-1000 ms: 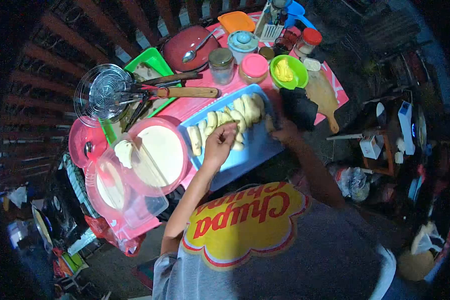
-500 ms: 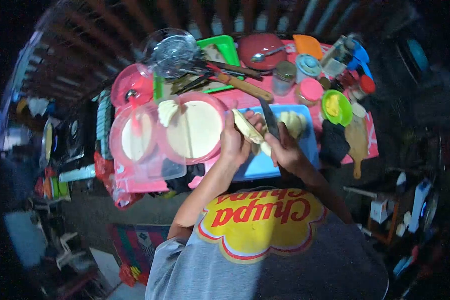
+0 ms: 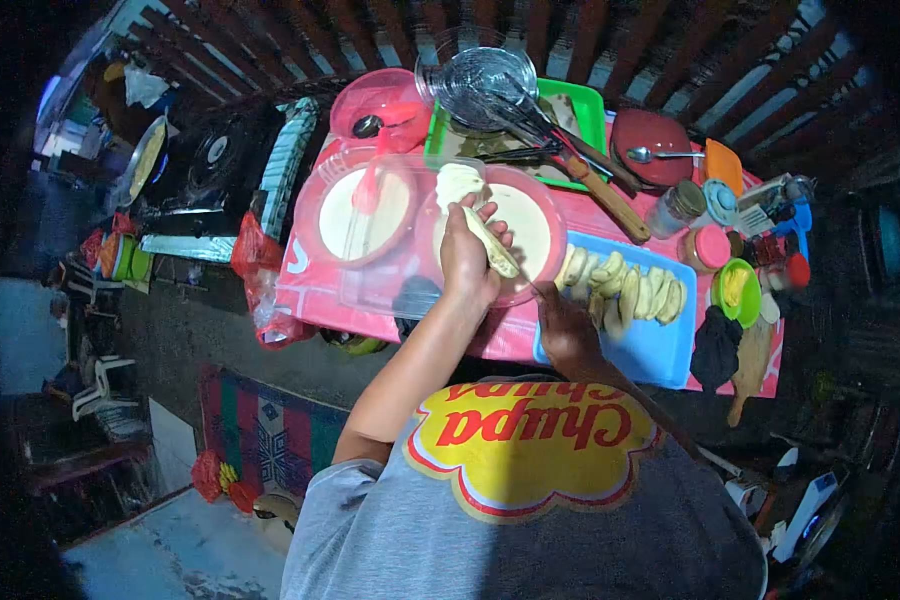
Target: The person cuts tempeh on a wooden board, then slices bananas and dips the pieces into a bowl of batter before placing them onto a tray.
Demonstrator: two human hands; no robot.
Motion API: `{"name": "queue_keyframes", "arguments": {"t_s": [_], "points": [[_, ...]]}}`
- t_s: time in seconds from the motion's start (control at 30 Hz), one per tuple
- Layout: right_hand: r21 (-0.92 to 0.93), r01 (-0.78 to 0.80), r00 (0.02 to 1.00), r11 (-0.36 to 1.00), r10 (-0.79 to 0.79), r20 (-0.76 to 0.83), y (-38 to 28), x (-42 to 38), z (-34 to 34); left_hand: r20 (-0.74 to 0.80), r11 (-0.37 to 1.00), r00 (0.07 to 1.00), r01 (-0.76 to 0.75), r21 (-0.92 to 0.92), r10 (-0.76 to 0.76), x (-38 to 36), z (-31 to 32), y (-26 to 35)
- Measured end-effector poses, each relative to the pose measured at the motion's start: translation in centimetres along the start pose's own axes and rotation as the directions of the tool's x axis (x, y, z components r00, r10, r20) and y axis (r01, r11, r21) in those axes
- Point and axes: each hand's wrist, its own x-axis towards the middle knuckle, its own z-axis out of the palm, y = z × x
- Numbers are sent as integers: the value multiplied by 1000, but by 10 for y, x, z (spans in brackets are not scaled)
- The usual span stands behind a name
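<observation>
A peeled banana (image 3: 493, 246) lies along the palm of my left hand (image 3: 466, 265), whose fingers curl around it. My right hand (image 3: 570, 335) grips a knife (image 3: 525, 282); its blade, seen nearly edge-on, points toward the banana's lower end. Beneath my left hand is a pink tub of pale batter (image 3: 530, 225). Pale banana slices (image 3: 458, 184) lie on a clear plastic lid or tray (image 3: 370, 290) that lies partly across the tubs. To the right, several peeled bananas (image 3: 655, 295) lie in a blue tray (image 3: 660, 355).
A second batter tub (image 3: 335, 225) stands at left. Behind are a green tray (image 3: 590, 105) with whisks and tongs, a glass bowl (image 3: 485, 85) and a red lidded dish (image 3: 650, 135). Jars, a green bowl (image 3: 738, 290) and a wooden board (image 3: 752, 365) sit at right; a stove (image 3: 210, 160) is far left.
My view has turned left, so the table appears shifted right. Both hands have moved from over the blue tray to beside the batter tub, still with banana and knife.
</observation>
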Motion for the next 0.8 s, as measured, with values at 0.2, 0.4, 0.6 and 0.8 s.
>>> {"name": "queue_keyframes", "arguments": {"t_s": [0.2, 0.4, 0.6, 0.8], "points": [[-24, -62, 992, 998, 64, 105, -20, 20, 13, -25, 1000, 1000, -10, 21, 10, -1, -5, 22], [-54, -105, 982, 993, 112, 154, -30, 31, 24, -38, 997, 999, -8, -75, 5, 15, -22, 32], [-4, -98, 982, 995, 98, 163, -32, 41, 33, -56, 989, 996, 67, -130, -75, 17, -21, 46], [-108, -120, 971, 987, 139, 194, -30, 52, 47, -36, 972, 985, 159, -174, -168, 27, -29, 44]]}}
